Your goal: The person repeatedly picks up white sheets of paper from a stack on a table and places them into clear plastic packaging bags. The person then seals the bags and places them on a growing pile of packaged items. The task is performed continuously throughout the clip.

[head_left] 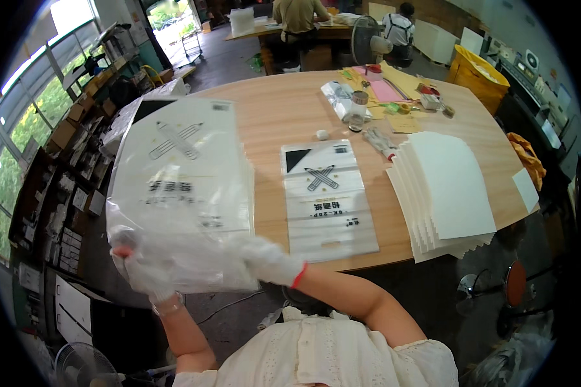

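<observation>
Both my hands wear thin white gloves. My left hand [142, 274] grips the lower left corner of a clear plastic bag [177, 187] printed with a crossed-pencil mark. My right hand [265, 258] pinches the same bag at its lower right edge. The bag is lifted over a stack of like bags [193, 119] at the table's left. A second printed clear bag [326, 200] lies flat on the wooden table [277, 109] in front of me.
A fanned stack of white sheets [448, 193] lies at the right. A small jar [358, 109], tape rolls, pink and yellow paper clutter the far side. A yellow bin [478, 74] stands beyond. Two people work at a far table. Shelving lines the left.
</observation>
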The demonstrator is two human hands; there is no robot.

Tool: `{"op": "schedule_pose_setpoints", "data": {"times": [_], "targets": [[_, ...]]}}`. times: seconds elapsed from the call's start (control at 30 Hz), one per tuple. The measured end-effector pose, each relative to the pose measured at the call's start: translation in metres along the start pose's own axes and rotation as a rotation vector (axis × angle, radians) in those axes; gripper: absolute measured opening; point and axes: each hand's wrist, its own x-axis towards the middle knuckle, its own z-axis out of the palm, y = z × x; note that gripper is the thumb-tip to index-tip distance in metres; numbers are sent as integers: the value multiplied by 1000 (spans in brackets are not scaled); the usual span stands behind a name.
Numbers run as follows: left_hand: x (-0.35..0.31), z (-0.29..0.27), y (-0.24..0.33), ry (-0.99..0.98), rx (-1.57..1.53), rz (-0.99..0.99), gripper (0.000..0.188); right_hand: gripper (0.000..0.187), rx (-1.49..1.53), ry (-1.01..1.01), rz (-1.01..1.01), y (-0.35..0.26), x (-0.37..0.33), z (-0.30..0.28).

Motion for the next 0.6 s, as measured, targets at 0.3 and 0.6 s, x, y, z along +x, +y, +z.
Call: {"op": "schedule_pose_setpoints", "data": {"times": [0.3,0.6], "targets": [[-95,-153,-98,348,150,-531,40,43,-448,-5,316,10,-56,-1],[-241,129,-181,-1091,757,-233,16,36,-409,924,416,-6,-241,-116]]}}
